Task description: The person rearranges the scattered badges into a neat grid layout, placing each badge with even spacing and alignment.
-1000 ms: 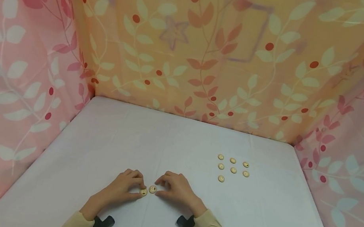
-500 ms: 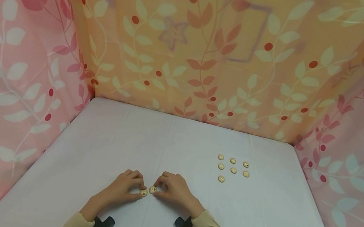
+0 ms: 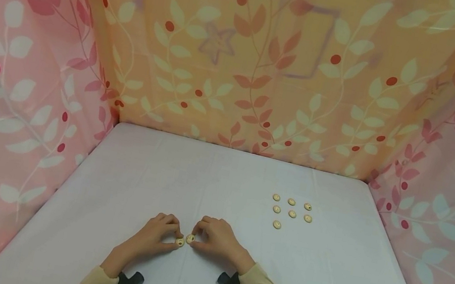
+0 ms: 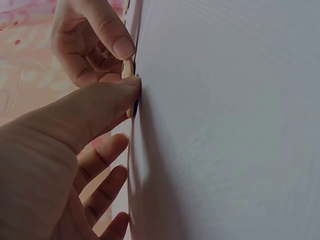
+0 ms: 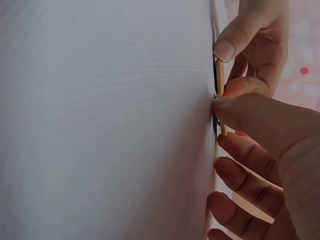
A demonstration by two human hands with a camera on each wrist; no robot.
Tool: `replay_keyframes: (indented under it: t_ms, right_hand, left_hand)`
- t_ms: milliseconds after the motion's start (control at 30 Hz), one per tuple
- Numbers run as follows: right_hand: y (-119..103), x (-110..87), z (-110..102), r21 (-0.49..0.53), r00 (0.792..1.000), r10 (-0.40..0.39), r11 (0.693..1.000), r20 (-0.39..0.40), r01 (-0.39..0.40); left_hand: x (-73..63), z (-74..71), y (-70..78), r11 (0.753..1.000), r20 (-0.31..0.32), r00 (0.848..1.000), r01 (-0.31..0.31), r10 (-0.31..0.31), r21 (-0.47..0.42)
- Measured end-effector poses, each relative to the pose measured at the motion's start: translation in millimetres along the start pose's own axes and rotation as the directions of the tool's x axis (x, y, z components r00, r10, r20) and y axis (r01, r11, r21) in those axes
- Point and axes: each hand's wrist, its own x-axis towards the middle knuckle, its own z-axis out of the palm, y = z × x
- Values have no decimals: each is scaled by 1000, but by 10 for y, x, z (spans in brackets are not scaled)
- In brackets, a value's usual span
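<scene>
Two small, round, pale wooden discs with dark marks lie side by side on the white table near its front. My left hand (image 3: 154,233) pinches the left disc (image 3: 180,242) between thumb and fingertips at its edge. The right disc (image 3: 190,239) is pinched the same way by my right hand (image 3: 220,241). In the left wrist view the left thumb (image 4: 112,97) covers part of the near disc (image 4: 131,111). Seen from the right wrist, both discs are edge-on, flat against the tabletop, and the right thumb (image 5: 245,111) hides part of one.
Several more wooden discs (image 3: 292,214) lie in loose rows at the right of the white table (image 3: 151,164). Floral cloth walls (image 3: 236,88) enclose the back and both sides. A black device (image 3: 228,281) is strapped at each wrist.
My right hand's fingers have closed in on the right disc and now pinch it, shifting it very slightly toward me. My left hand keeps its hold on the left disc.
</scene>
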Motion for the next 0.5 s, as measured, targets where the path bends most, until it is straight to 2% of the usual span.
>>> replay_keyframes:
  t_ms: [267, 500]
  right_hand:
    - [8, -5, 28, -16, 999, -29, 999, -25, 29]
    - [-1, 12, 15, -4, 999, -34, 999, 3, 34]
  left_hand:
    - [-5, -4, 6, 1000, -3, 1000, -6, 6, -1]
    - [-9, -5, 4, 1000, -19, 999, -29, 29, 8]
